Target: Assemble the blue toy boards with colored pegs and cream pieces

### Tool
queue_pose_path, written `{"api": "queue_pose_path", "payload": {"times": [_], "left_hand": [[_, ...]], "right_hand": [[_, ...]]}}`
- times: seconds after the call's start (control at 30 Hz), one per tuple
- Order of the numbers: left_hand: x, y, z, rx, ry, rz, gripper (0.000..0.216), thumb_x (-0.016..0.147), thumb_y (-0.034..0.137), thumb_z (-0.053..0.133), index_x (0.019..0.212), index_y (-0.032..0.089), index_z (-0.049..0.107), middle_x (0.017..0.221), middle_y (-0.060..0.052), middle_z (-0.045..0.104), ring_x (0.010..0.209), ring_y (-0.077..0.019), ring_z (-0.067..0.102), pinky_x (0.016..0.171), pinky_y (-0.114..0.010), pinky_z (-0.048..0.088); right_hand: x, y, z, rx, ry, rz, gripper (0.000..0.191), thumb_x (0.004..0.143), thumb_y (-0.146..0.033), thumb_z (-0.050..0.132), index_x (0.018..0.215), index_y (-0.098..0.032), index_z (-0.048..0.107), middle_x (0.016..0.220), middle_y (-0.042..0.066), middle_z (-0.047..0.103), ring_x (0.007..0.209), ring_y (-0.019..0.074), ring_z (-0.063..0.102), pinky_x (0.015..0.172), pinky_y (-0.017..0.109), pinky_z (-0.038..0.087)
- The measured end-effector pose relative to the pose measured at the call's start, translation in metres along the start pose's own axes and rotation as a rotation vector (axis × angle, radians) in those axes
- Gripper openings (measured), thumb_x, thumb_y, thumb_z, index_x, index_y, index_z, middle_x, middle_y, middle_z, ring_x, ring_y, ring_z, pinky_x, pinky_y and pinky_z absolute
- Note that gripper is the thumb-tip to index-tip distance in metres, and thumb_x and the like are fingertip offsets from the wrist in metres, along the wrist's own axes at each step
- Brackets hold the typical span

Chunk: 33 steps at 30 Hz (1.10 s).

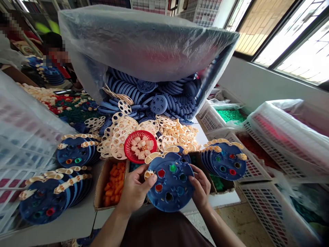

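A round blue plastic disc [177,197] with red, green and dark inserts is held up in front of me, its face toward the camera. My left hand [137,187] grips its left edge, thumb against a small cream plastic piece [149,174] there. At the disc's right edge, my right hand [199,185] has its fingers wrapped round the rim. A cream scalloped strip [160,154] sits along the upper left rim. Just behind the disc stands a red basket [126,152] of whitish translucent pieces. Orange pieces [114,183] fill a cardboard box left of my left hand.
Stacked blue discs with cream strips stand at left [42,202] and right [227,161]. Beyond lie cream perforated plates [119,137], loose cream pieces [180,133] and a plastic-lined container of blue discs [158,104]. White crates [267,202] line the right. A person [55,51] is at far left.
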State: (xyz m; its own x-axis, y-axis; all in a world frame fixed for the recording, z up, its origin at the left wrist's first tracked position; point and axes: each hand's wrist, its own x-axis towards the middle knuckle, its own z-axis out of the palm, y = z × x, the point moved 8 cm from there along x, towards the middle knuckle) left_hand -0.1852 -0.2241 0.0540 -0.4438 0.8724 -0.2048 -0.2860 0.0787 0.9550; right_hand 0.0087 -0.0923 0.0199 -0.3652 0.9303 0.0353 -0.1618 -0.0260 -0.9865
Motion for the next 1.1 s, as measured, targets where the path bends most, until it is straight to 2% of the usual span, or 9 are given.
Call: {"api": "queue_pose_path", "payload": {"times": [0.17, 0.3, 0.4, 0.5, 0.6, 0.73, 0.83, 0.97, 1.1], "left_hand": [[-0.008, -0.002, 0.020, 0.127, -0.084, 0.020, 0.044, 0.084, 0.038, 0.070, 0.121, 0.016, 0.064, 0.088, -0.004, 0.069, 0.078, -0.0179, 0.062, 0.073, -0.026, 0.053], [0.009, -0.003, 0.009, 0.353, -0.227, 0.011, 0.040, 0.091, 0.045, 0.057, 0.112, 0.013, 0.066, 0.087, -0.006, 0.069, 0.079, -0.0191, 0.063, 0.068, -0.025, 0.050], [0.044, -0.006, -0.029, 0.814, -0.056, 0.053, 0.042, 0.097, 0.047, 0.039, 0.103, 0.016, 0.067, 0.093, -0.009, 0.071, 0.087, -0.0219, 0.065, 0.078, -0.030, 0.051], [0.078, -0.013, -0.063, 1.239, 0.173, 0.035, 0.034, 0.088, 0.041, 0.052, 0.105, 0.016, 0.067, 0.111, -0.017, 0.070, 0.109, -0.0355, 0.059, 0.098, -0.051, 0.041], [0.101, -0.024, -0.073, 1.339, 0.228, 0.008, 0.032, 0.079, 0.038, 0.060, 0.098, 0.014, 0.069, 0.112, -0.024, 0.069, 0.119, -0.0467, 0.049, 0.101, -0.067, 0.027], [0.113, -0.031, -0.074, 1.325, 0.239, 0.018, 0.026, 0.071, 0.032, 0.064, 0.088, 0.014, 0.072, 0.099, -0.024, 0.073, 0.117, -0.0466, 0.053, 0.102, -0.066, 0.027], [0.114, -0.026, -0.077, 1.215, 0.260, 0.043, 0.032, 0.065, 0.028, 0.068, 0.093, 0.015, 0.073, 0.107, -0.022, 0.072, 0.119, -0.0465, 0.053, 0.105, -0.065, 0.027], [0.110, -0.015, -0.082, 0.924, 0.229, 0.110, 0.050, 0.069, 0.035, 0.067, 0.116, 0.019, 0.070, 0.125, -0.015, 0.067, 0.116, -0.0373, 0.060, 0.101, -0.051, 0.042], [0.104, -0.017, -0.088, 0.544, 0.183, 0.129, 0.053, 0.074, 0.048, 0.066, 0.115, 0.015, 0.068, 0.119, -0.012, 0.070, 0.098, -0.0255, 0.068, 0.087, -0.036, 0.054]], "right_hand": [[-0.006, -0.007, -0.024, -0.074, 0.102, -0.072, 0.033, 0.066, -0.023, 0.066, 0.097, -0.026, 0.074, 0.075, -0.004, 0.077, 0.061, 0.0148, 0.064, 0.055, 0.022, 0.051], [-0.010, 0.002, -0.024, -0.095, 0.052, -0.007, 0.025, 0.064, -0.019, 0.063, 0.086, -0.024, 0.075, 0.065, -0.003, 0.073, 0.056, 0.0140, 0.062, 0.051, 0.021, 0.047], [-0.008, 0.008, -0.019, -0.091, 0.006, 0.058, 0.023, 0.066, -0.018, 0.061, 0.084, -0.022, 0.074, 0.058, -0.003, 0.069, 0.049, 0.0122, 0.056, 0.044, 0.020, 0.040], [-0.006, 0.008, -0.017, -0.087, -0.007, 0.091, 0.020, 0.064, -0.018, 0.061, 0.081, -0.021, 0.072, 0.057, -0.002, 0.068, 0.048, 0.0116, 0.053, 0.043, 0.020, 0.038], [-0.007, 0.007, -0.017, -0.082, 0.007, 0.106, 0.017, 0.063, -0.020, 0.062, 0.078, -0.020, 0.070, 0.058, -0.002, 0.068, 0.048, 0.0117, 0.053, 0.045, 0.021, 0.039], [-0.011, 0.009, -0.018, -0.082, 0.041, 0.128, 0.020, 0.062, -0.020, 0.061, 0.079, -0.019, 0.071, 0.057, -0.002, 0.067, 0.048, 0.0109, 0.050, 0.044, 0.021, 0.037], [-0.012, 0.011, -0.018, -0.081, 0.056, 0.145, 0.021, 0.061, -0.019, 0.059, 0.079, -0.019, 0.071, 0.056, -0.002, 0.065, 0.047, 0.0104, 0.049, 0.044, 0.021, 0.037], [-0.011, 0.012, -0.017, -0.078, 0.057, 0.165, 0.020, 0.061, -0.020, 0.060, 0.078, -0.018, 0.070, 0.056, -0.002, 0.064, 0.046, 0.0103, 0.047, 0.043, 0.021, 0.036], [-0.009, 0.011, -0.015, -0.075, 0.047, 0.175, 0.020, 0.061, -0.020, 0.060, 0.078, -0.018, 0.069, 0.057, -0.002, 0.064, 0.047, 0.0104, 0.047, 0.043, 0.021, 0.035]]}}
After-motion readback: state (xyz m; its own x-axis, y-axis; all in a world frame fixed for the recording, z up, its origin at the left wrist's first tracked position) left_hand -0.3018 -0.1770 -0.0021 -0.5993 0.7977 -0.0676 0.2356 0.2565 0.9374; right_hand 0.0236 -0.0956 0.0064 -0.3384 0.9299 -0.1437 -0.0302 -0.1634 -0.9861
